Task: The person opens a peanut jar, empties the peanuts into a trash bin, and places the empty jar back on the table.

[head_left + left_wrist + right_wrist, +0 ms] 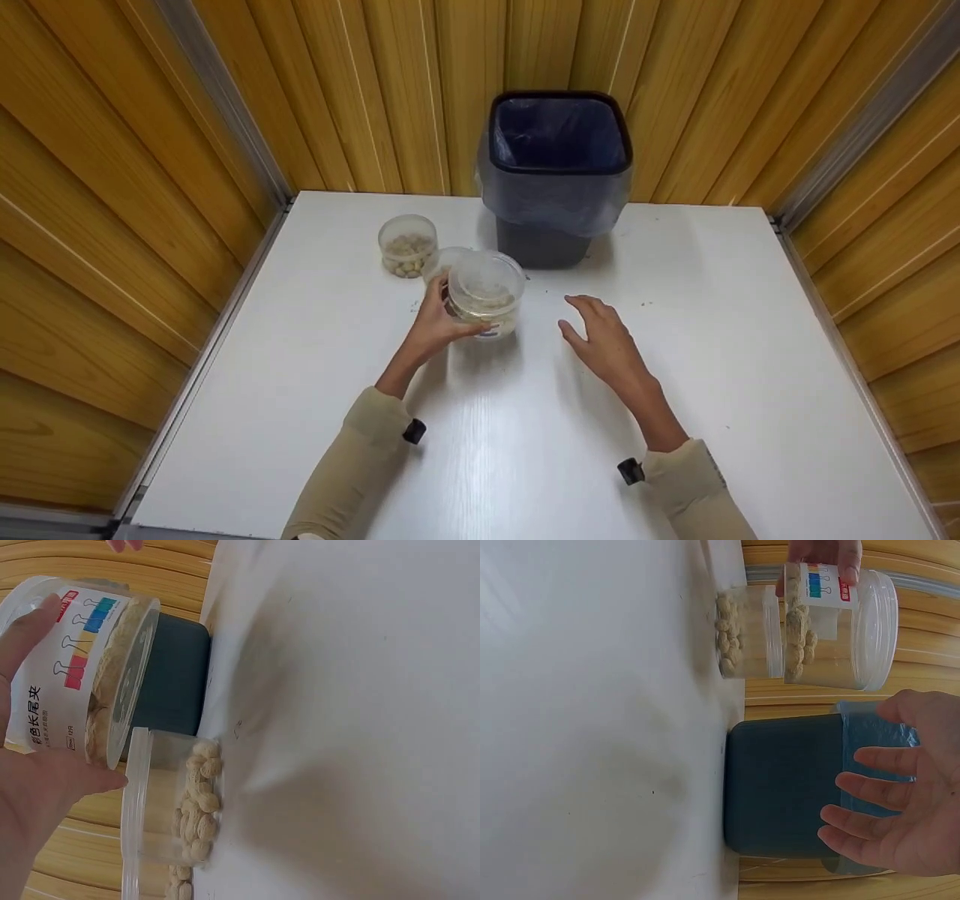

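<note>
My left hand (439, 322) grips a clear round plastic jar (487, 283) by its side, thumb and fingers spread around it. In the left wrist view this jar has a white label (64, 667) picturing coloured binder clips, and peanuts (112, 682) lie at its bottom. It is raised off the table; a lid (877, 630) appears on top. Just behind it, partly hidden, stands a second clear jar (754, 634) with peanuts. A third jar (407, 246) of peanuts stands further left. My right hand (604, 341) hovers to the right, fingers extended and holding nothing.
A dark bin (544, 244) lined with a translucent bag (555, 199) stands at the table's back edge, behind the jars. Small dark crumbs dot the white table (487, 442). Wood-patterned panels (405, 97) enclose the back and both sides.
</note>
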### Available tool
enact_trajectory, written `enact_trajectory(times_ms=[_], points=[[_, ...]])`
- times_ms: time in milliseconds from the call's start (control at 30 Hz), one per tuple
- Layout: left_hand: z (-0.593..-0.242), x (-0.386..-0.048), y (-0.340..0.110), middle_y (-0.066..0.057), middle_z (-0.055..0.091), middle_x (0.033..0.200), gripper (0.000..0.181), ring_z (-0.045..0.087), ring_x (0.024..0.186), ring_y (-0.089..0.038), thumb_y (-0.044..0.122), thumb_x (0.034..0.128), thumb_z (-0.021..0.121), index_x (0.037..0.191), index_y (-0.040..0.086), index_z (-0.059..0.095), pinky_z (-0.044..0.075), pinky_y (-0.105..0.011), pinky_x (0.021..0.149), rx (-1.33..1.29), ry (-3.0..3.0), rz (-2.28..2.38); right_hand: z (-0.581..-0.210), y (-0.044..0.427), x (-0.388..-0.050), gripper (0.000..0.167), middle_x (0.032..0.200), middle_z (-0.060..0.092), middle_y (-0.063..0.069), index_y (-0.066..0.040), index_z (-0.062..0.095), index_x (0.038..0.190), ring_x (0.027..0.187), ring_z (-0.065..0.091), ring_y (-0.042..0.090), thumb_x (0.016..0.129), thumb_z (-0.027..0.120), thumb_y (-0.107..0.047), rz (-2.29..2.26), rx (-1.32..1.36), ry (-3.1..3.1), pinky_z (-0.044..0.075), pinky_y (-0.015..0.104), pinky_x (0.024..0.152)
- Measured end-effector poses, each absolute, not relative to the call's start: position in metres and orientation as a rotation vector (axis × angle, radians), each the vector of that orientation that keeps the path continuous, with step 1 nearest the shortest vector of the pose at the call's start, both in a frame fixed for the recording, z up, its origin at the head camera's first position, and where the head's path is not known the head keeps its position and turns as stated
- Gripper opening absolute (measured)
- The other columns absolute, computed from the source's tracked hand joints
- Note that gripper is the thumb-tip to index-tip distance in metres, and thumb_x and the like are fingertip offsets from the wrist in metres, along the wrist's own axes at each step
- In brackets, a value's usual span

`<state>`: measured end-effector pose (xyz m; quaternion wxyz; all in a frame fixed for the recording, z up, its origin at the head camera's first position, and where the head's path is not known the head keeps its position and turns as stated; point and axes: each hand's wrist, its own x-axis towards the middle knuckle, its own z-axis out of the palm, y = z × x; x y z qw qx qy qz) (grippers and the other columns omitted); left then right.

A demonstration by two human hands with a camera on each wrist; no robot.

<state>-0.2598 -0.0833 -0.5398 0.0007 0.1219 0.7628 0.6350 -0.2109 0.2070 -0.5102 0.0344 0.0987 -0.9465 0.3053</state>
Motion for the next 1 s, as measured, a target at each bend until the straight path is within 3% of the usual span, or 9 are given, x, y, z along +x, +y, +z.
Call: enact_trajectory(times_ms=[200, 467, 1000], points=[[-0.5425, -0.261, -0.0877, -0.011, 0.031, 0.15, 0.107, 0.038, 0.138, -0.028, 0.021, 0.0684, 0.096, 0.156, 0.016, 0.035, 0.037, -0.051, 0.114, 0.33, 2.353, 2.044, -0.5092, 0.2047, -0.2123, 0.05, 0.148, 0.051, 0.017, -0.007, 0.054, 0.145, 0.138, 0.045, 0.04, 0.103, 0.06, -0.033, 0.933, 0.314, -2.909, 0.039, 0.056, 0.111], [-0.5466, -0.261, -0.0885, -0.01, 0.048, 0.146, 0.104, 0.045, 0.136, -0.027, 0.024, 0.0701, 0.095, 0.151, 0.012, 0.03, 0.031, -0.051, 0.117, 0.26, 2.336, 2.074, -0.5105, 0.2014, -0.2129, 0.051, 0.149, 0.051, 0.017, -0.007, 0.053, 0.146, 0.138, 0.044, 0.04, 0.103, 0.06, -0.033, 0.928, 0.337, -2.924, 0.039, 0.057, 0.111], [-0.5395, -0.2592, -0.0929, -0.006, 0.049, 0.146, 0.114, 0.048, 0.135, -0.024, 0.022, 0.0637, 0.099, 0.155, 0.017, 0.03, 0.033, -0.047, 0.117, 0.348, 2.379, 2.124, -0.5095, 0.2016, -0.2106, 0.051, 0.15, 0.05, 0.016, -0.007, 0.052, 0.147, 0.14, 0.043, 0.039, 0.103, 0.06, -0.032, 0.92, 0.318, -2.934, 0.038, 0.056, 0.112]])
